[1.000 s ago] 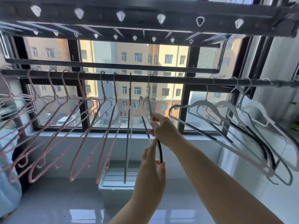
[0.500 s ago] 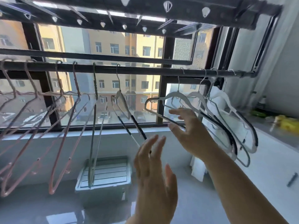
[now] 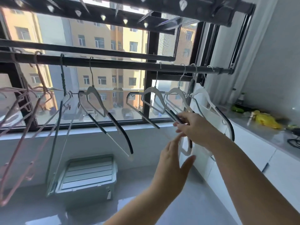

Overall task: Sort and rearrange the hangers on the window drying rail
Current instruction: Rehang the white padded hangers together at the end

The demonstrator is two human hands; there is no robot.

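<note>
1. Where the drying rail (image 3: 113,63) crosses the window, hangers hang from it by their hooks in separate groups.
2. Far left: a bunch of pink hangers (image 3: 22,120), crowded together and slanted.
3. Just right of them: one grey-green hanger (image 3: 63,85), seen nearly edge-on, hook over the rail.
4. Mid-rail: a single white hanger (image 3: 94,92) with black ribbed grips on its arms, well apart from the groups on either side.
5. Right end: a cluster of white hangers (image 3: 174,92) of the same black-grip type, with hooks near one another and bodies overlapping.
6. Right hand (image 3: 196,127): raised at the cluster, thumb and fingers pinched on the black grip of one hanger's arm. Cannot tell which hanger of the cluster it belongs to.
7. Left hand (image 3: 172,166): just below the right hand, fingers straight, thumb spread out, holding nothing. Its index fingertip is close under the right hand. Blur hides whether they touch.
8. On the floor under the window: a pale lidded storage box (image 3: 90,174), below the grey-green hanger.
9. Right side: a grey counter (image 3: 267,137) over white cabinet fronts, with a yellow item (image 3: 266,120) lying on it, too blurred to identify.
10. Overhead: a dark rack (image 3: 146,4) carrying rows of pale clips.
</note>
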